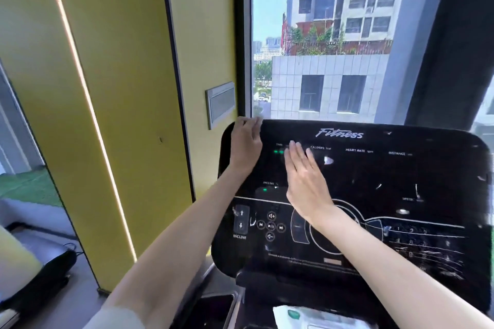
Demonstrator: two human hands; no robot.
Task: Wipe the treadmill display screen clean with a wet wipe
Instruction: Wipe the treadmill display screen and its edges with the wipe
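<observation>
Right hand (304, 184) lies flat, fingers straight, on the left part of the treadmill screen (401, 181). Left hand (244, 141) grips its far left corner. A wipe pack (307, 315) sits near, below the screen.

Setting: a gym or fitness room on an upper floor of a city building. Evidence: a black treadmill console (401, 181) lettered "Fitness", with readouts marked TIME, CALORIES, HEART RATE, DISTANCE and INCLINE; part of another black machine (48, 272) on the grey floor at lower left; green turf-like flooring (26, 187) beyond it. Fittings: yellow wall panels (128, 88) with a recessed light strip (88, 104), and a tall window (320, 35) looking out on apartment towers and lower rooftops.
</observation>
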